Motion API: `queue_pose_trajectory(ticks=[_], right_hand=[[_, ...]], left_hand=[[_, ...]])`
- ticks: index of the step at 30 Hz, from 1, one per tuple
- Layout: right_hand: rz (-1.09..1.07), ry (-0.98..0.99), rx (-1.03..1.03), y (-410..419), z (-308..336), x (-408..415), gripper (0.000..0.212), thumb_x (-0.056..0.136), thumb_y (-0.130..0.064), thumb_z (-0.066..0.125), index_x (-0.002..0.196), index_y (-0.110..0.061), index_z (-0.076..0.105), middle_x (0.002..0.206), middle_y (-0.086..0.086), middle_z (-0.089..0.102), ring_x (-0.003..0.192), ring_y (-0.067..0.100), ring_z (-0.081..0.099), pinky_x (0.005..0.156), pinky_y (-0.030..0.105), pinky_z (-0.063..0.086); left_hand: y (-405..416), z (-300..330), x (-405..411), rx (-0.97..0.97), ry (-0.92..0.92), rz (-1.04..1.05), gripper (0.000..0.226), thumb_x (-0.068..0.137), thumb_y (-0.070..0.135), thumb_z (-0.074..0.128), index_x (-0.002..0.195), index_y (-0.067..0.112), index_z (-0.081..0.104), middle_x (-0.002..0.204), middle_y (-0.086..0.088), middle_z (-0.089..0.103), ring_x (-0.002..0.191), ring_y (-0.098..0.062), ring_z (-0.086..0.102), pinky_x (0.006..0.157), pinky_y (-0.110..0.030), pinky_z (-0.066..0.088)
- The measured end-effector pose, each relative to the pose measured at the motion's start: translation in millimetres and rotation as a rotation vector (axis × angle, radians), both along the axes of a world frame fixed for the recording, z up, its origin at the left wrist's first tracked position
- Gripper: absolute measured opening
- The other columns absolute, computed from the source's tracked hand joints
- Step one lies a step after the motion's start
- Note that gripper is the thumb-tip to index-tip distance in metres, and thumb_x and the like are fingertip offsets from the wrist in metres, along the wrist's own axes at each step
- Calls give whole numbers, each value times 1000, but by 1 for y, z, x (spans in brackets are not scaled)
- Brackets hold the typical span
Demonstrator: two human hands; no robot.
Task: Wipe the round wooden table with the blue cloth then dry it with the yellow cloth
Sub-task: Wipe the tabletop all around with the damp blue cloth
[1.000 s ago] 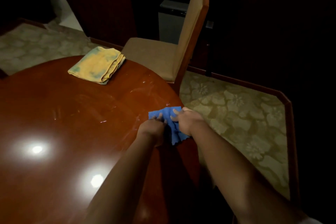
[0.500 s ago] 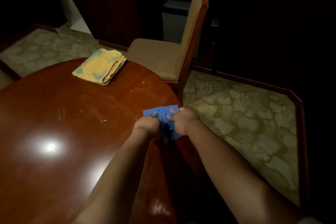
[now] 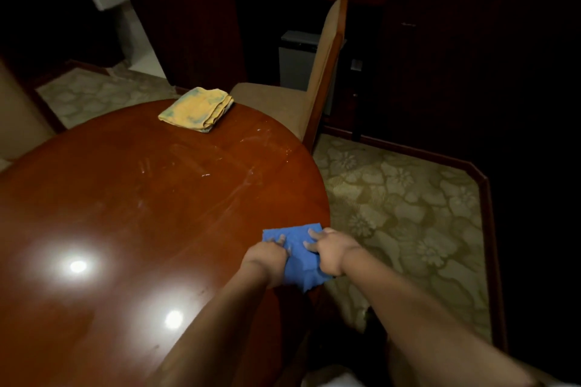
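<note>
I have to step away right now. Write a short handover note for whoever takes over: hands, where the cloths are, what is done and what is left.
Left hand and right hand: both pressed on the blue cloth, fingers spread, at the near right edge of the round table; part of the cloth hangs over the rim.
Yellow cloth: folded, untouched, at the far edge of the table near the chair.
Done: wet-looking streaks across the far right part of the top suggest it has been wiped.
Left: finish wiping with the blue cloth; how much of the left half is done cannot be told. Then dry everything with the yellow cloth.
</note>
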State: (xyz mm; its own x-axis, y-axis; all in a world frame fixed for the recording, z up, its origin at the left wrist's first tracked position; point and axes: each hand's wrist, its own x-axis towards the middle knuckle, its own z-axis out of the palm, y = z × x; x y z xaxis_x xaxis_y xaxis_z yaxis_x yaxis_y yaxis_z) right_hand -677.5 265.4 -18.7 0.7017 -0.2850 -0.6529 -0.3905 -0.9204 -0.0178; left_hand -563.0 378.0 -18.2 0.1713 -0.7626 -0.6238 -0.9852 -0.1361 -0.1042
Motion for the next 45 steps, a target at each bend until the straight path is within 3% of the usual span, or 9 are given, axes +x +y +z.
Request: queue_pose_trajectory(ticks=[8,14,16,19,26,35,42,45], right_hand=[[125,53,26,82,-4,3,69,95,-20,41,155,-27,7,161,-1,-11,148,19,-2,115,41,27],[174,52,1,104,-1,11,67,97,-22,39,155,-27,6,161,-2,-12,148,19,-3,114,44,27],[177,47,6,101,0,11,67,97,-21,40,155,-29,6,161,-3,-12,148,19,-3,114,44,26],[179,25,5,89,-1,16,69,96,-19,42,154,-31,7,161,-4,-11,148,18,-1,114,43,25],[196,-12,-23,38,0,68,63,98,-21,40,154,-32,12,162,-5,-6,148,16,3,115,42,23],[215,-59,-88,-43,-1,149,59,101,-21,37,153,-32,13,162,-3,-3,148,18,5,116,42,18],[226,-104,-72,-99,1,213,55,101,-23,35,153,-32,18,162,-4,1,147,18,9,113,39,28],[252,-107,-91,-113,2,236,53,102,-22,34,152,-32,21,162,-4,2,147,19,11,111,38,31]], left_hand=[[90,31,-15,102,-55,48,57,94,15,50,148,12,30,159,-13,9,118,-32,52,79,-39,46],[118,26,-16,52,-21,152,60,96,25,45,150,11,23,159,-16,9,129,-33,42,90,-39,45],[111,26,-19,55,-5,207,53,96,25,46,144,8,36,157,-16,15,123,-32,49,83,-37,46],[99,23,-12,48,16,262,46,94,23,46,138,9,45,157,-15,17,120,-31,52,86,-37,47],[54,8,37,11,23,306,60,94,30,46,149,14,29,159,-16,9,131,-32,42,98,-40,45],[-37,2,120,-8,32,382,52,95,27,47,146,21,36,160,-8,5,139,-31,31,103,-40,39],[-89,-4,174,-40,33,442,60,98,27,41,153,24,16,161,-4,-4,146,-28,13,110,-41,32],[-104,-3,190,-61,24,466,58,97,27,43,151,24,22,161,-5,-1,146,-28,15,109,-43,34]])
